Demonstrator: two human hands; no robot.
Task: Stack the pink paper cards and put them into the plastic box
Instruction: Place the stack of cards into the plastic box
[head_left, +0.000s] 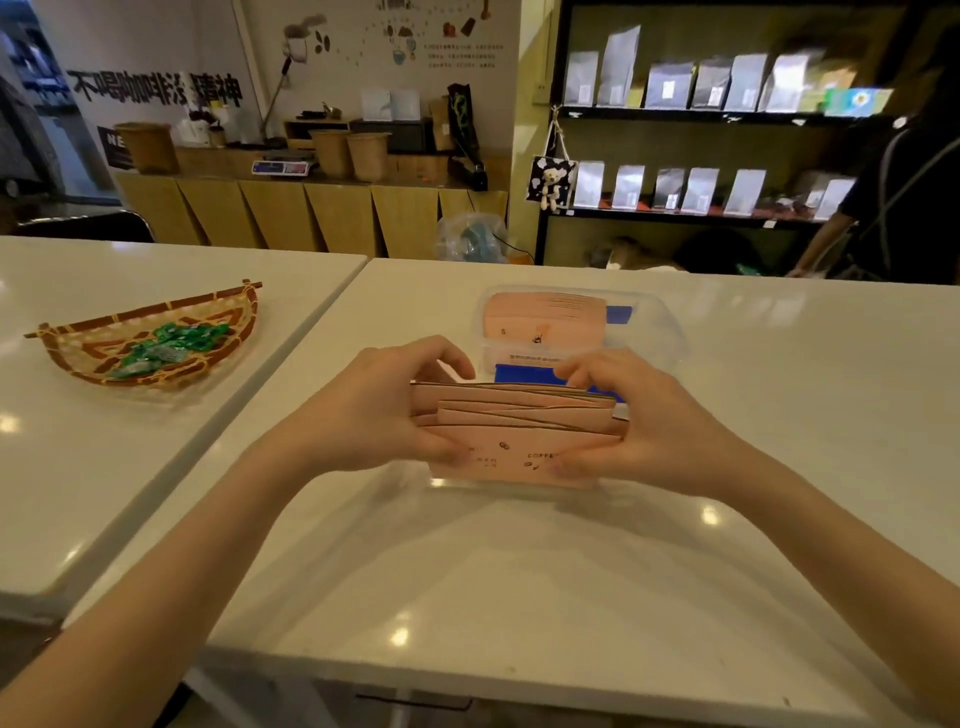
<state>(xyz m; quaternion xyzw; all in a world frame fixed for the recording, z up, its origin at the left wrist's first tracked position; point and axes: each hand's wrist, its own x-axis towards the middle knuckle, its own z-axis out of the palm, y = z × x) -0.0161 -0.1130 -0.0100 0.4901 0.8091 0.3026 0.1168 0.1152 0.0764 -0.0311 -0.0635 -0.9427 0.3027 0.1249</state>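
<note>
A loose stack of pink paper cards (511, 431) stands on edge on the white table, uneven at the top. My left hand (384, 410) grips its left end and my right hand (639, 421) grips its right end. Just behind the stack sits a clear plastic box (660, 332). Inside it lie more pink cards (545, 319) and some blue cards (524, 373). The lowest card in my hands shows small printed marks.
A woven bamboo basket (78, 358) holding green wrapped sweets sits on the neighbouring table at left. A seam between the two tables runs diagonally. A person stands at the far right by dark shelves of bags.
</note>
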